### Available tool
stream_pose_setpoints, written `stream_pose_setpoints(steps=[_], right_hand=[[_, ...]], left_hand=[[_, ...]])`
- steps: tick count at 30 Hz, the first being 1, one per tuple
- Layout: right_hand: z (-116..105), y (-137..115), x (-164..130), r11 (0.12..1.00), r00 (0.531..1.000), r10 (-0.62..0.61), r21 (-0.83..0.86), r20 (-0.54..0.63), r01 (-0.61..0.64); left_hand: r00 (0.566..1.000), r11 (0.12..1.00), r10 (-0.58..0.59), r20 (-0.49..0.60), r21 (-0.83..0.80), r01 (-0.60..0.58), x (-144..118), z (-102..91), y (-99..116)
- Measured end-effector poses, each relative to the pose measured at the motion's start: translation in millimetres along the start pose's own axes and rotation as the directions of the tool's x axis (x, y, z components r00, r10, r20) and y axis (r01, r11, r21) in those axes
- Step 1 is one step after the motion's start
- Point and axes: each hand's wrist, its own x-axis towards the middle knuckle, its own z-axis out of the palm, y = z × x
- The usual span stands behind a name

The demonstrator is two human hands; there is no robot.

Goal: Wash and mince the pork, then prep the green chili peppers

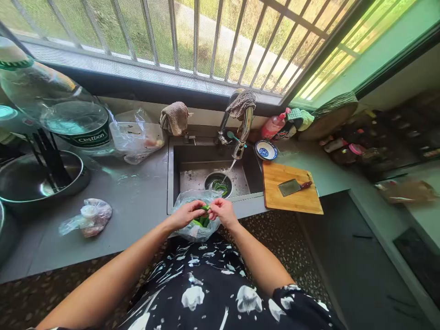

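Both hands meet over the front edge of the sink point(175, 183). The left hand point(187, 213) and right hand point(223, 211) pinch a small green vegetable point(205, 208) between their fingertips, above a clear plastic bag point(192, 231) holding more green pieces. A thin stream runs from the tap point(244, 126). A cleaver point(292, 187) lies on the cutting board point(292, 204).

We see a green vegetable point(205, 209) against a clear, pale bag point(195, 229). Our dress point(213, 293) is black with a white flower print. The bench point(137, 201) is plain grey, and the sink point(192, 174) is dull steel grey with green scraps point(220, 186) in its drain. The cutting board point(292, 201) is light yellow-brown wood; the cleaver point(294, 187) on it is grey with a dark red handle. The small bowl point(266, 150) is white with a blue pattern. The bottle point(273, 126) is pink.
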Motion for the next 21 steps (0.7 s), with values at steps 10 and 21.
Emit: stream_pose_setpoints(steps=[10, 21], right_hand=[[-1.3, 16.2, -18.7, 0.781, 0.98, -0.015, -0.609, 0.198, 0.135], [-12.1, 21.2, 12.9, 0.584, 0.99, -0.124, -0.812, -0.063, 0.021]], left_hand=[[0.898, 0.682, -0.324, -0.297, 0.585, 0.439, 43.6, 40.8, -24.5], [0.921, 0.826, -0.37, -0.119, 0.413, 0.385, 23.4, 10.2, -14.6]])
